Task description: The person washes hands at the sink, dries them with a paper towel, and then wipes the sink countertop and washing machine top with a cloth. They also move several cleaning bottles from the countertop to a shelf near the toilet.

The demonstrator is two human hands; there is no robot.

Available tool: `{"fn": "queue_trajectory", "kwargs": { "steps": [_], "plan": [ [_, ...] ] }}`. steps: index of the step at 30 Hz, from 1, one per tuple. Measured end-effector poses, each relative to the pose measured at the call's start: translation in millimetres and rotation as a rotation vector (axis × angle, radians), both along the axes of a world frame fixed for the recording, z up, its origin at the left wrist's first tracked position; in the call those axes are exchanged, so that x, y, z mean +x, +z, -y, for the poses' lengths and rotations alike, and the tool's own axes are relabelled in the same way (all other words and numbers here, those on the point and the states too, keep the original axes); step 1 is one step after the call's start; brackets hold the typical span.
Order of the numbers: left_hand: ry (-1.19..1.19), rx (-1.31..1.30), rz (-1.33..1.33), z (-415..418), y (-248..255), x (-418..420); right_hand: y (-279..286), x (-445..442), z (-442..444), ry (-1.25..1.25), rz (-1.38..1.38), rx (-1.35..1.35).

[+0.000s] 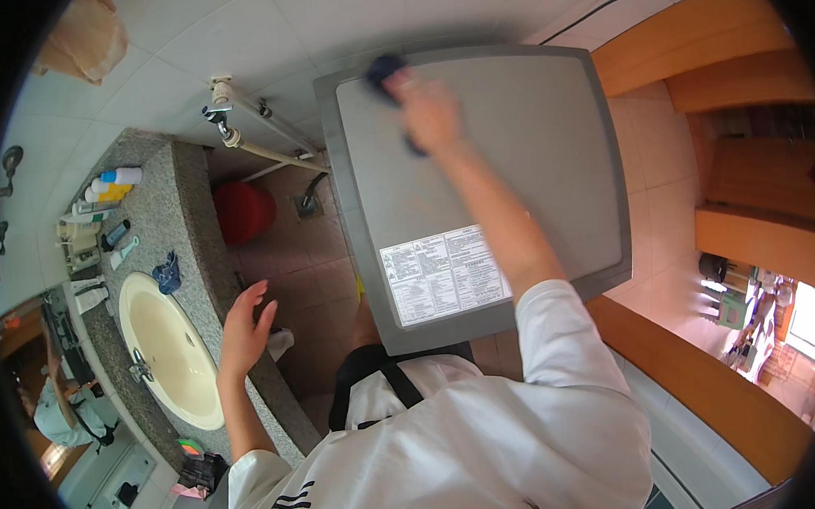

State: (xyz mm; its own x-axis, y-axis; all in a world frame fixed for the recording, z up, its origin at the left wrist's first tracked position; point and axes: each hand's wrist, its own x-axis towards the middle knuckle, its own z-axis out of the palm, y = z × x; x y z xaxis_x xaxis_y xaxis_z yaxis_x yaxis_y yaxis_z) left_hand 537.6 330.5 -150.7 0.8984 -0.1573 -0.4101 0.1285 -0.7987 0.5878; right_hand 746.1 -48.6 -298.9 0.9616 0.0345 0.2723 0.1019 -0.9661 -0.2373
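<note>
My right hand (429,109) grips a dark cloth (386,76), blurred by motion, on the grey top of a box-shaped appliance (540,144), close to its far left corner. A white label sheet (443,277) with printed writing lies flat on the near part of this top, partly covered by my forearm. My left hand (244,330) holds nothing; its fingers are apart in the air beside the edge of the granite counter (195,217).
A cream oval basin (171,363) is set in the counter, with a small blue cloth (166,272) at its rim and several bottles (110,190) behind. A tap with pipes (224,119) juts from the tiled wall. A red bucket (243,211) stands on the floor. Wooden door frames (693,39) rise at right.
</note>
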Motion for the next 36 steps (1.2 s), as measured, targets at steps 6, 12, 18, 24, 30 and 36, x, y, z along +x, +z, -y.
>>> {"fn": "queue_trajectory", "kwargs": {
  "steps": [6,12,18,24,30,36],
  "plan": [
    [0.1,0.3,-0.039,-92.0,-27.1,-61.8,-6.8,32.8,207.8,-0.781,0.05,-0.098],
    [0.015,0.187,-0.11,-34.9,-16.3,-23.3,-15.3,62.8,46.0,-0.314,0.037,0.104],
    [-0.144,-0.083,0.176,45.3,28.6,62.0,-2.3,-12.3,-93.1,0.367,0.039,0.264],
    [-0.08,0.043,0.163,-1.9,14.3,37.8,6.9,-243.9,-35.5,0.837,-0.403,0.168],
    [-0.076,0.265,-0.096,-32.0,-23.0,-15.7,28.8,-260.1,-24.5,0.963,-0.295,0.106],
    [-0.195,0.112,0.059,46.5,-2.1,26.0,10.1,-51.9,-61.8,0.354,0.011,0.009]
  ]
}}
